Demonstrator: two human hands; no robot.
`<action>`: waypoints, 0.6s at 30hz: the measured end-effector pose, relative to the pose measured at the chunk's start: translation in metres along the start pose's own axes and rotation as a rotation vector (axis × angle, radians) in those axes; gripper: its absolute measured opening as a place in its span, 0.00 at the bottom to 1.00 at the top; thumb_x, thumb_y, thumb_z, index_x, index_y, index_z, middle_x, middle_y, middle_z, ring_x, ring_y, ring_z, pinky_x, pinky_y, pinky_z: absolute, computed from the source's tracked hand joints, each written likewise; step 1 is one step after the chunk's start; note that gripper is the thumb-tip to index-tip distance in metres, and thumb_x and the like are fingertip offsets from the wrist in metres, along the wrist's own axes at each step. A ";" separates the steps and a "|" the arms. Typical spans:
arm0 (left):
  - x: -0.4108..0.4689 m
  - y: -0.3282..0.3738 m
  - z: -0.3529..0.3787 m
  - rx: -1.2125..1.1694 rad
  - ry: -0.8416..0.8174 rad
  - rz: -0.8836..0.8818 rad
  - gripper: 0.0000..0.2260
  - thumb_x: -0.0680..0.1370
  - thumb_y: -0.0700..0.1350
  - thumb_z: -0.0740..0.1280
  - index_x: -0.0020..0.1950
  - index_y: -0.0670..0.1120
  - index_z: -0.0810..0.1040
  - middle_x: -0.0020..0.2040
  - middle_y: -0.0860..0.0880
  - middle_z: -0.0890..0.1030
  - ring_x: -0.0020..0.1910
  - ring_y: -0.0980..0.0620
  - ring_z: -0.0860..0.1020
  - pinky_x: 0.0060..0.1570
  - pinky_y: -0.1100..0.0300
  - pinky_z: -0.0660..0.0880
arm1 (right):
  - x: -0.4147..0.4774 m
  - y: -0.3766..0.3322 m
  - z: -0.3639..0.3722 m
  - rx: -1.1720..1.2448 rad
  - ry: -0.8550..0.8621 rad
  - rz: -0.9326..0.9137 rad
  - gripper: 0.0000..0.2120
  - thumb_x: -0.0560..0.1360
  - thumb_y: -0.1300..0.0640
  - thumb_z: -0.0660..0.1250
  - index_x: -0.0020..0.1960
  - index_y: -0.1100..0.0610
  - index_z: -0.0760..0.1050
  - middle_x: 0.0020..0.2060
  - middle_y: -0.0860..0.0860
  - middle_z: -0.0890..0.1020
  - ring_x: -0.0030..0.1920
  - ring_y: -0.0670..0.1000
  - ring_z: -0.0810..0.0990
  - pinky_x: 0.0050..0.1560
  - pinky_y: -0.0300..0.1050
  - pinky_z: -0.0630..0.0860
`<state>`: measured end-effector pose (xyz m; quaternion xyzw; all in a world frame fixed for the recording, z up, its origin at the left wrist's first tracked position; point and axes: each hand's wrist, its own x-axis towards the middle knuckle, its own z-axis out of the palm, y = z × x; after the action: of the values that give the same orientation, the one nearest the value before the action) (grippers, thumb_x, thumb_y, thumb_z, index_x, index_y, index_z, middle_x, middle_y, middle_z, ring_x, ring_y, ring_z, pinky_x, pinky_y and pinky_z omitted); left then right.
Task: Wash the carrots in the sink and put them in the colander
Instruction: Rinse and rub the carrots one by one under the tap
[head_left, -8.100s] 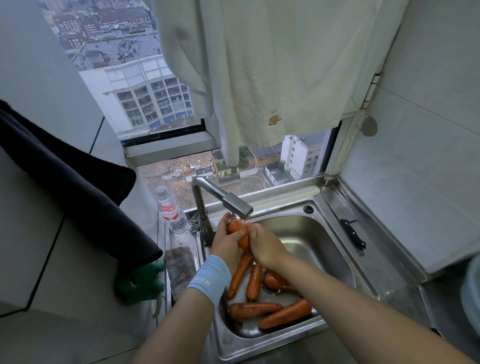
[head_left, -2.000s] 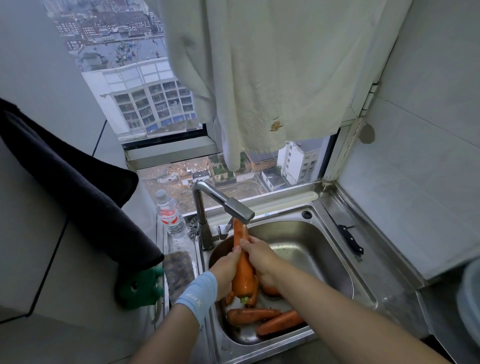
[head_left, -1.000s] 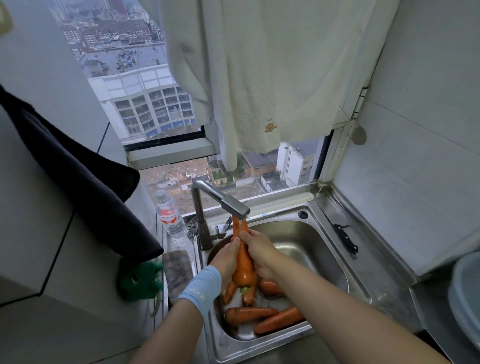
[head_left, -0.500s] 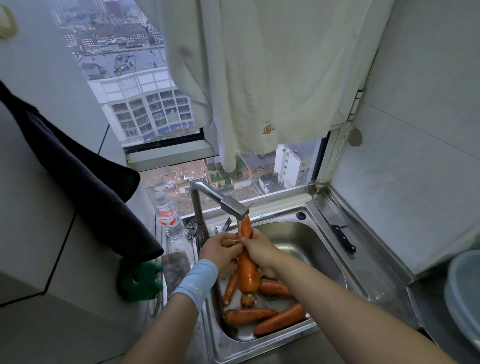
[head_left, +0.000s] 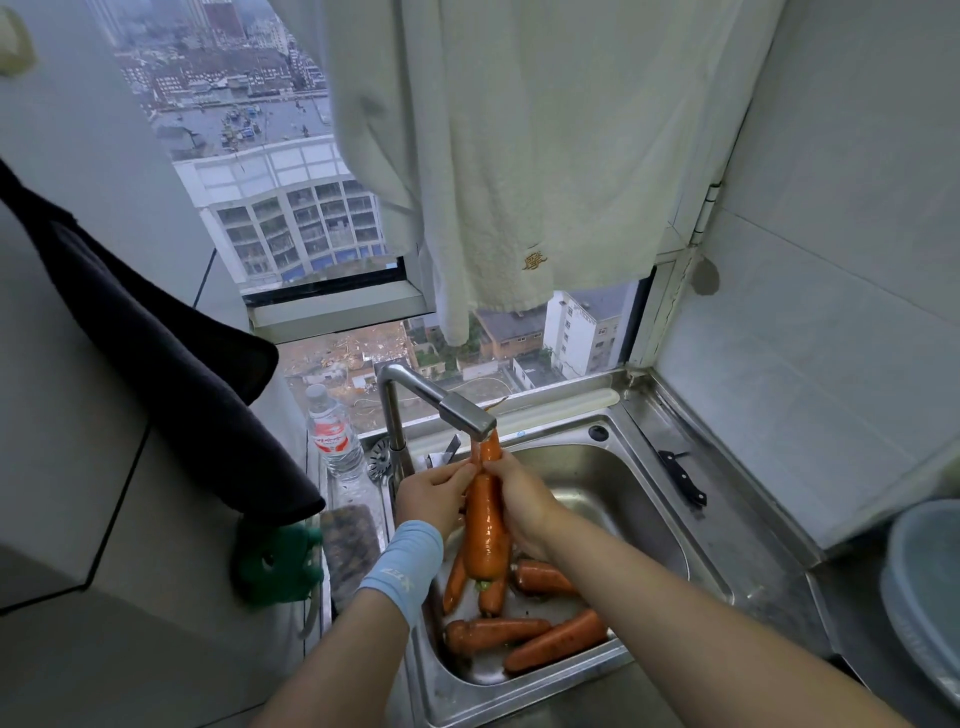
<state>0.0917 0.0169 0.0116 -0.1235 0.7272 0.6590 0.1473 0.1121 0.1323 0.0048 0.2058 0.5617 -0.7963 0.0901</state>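
Stainless sink (head_left: 613, 467): 2 hands (head_left: 434, 493) (head_left: 522, 501) grip glossy tapered carrot (head_left: 485, 535).

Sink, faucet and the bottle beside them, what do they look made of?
The sink looks like brushed stainless steel: grey metal with soft reflections. The faucet is metal too, perhaps steel or chrome-plated, with a brighter sheen. The water bottle seems to be clear plastic: see-through body, red label.

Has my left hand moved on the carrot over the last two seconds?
Yes. The left hand slid up the held carrot toward the faucet and is now level with the right hand.
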 end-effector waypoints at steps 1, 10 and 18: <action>0.000 0.000 0.000 0.000 0.006 0.002 0.04 0.76 0.45 0.74 0.50 0.50 0.87 0.42 0.47 0.86 0.42 0.47 0.83 0.48 0.52 0.83 | 0.000 -0.001 0.002 -0.002 0.002 -0.002 0.12 0.83 0.54 0.59 0.62 0.55 0.77 0.57 0.66 0.82 0.54 0.63 0.82 0.65 0.65 0.76; -0.004 0.013 -0.008 -0.002 -0.074 0.041 0.09 0.72 0.39 0.77 0.49 0.50 0.83 0.49 0.49 0.85 0.47 0.50 0.83 0.50 0.52 0.83 | 0.008 0.003 0.005 -0.002 0.062 0.010 0.15 0.86 0.51 0.54 0.62 0.52 0.77 0.55 0.61 0.85 0.57 0.61 0.84 0.65 0.63 0.77; -0.008 0.010 -0.008 0.195 0.003 0.202 0.06 0.69 0.50 0.78 0.41 0.62 0.85 0.50 0.54 0.85 0.52 0.50 0.83 0.58 0.47 0.80 | 0.014 0.001 0.004 0.046 0.068 0.015 0.12 0.87 0.55 0.54 0.62 0.54 0.75 0.57 0.62 0.84 0.58 0.61 0.83 0.59 0.56 0.80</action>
<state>0.0948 0.0097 0.0243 -0.0357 0.7966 0.5966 0.0905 0.0994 0.1291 -0.0006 0.2390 0.5445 -0.8008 0.0721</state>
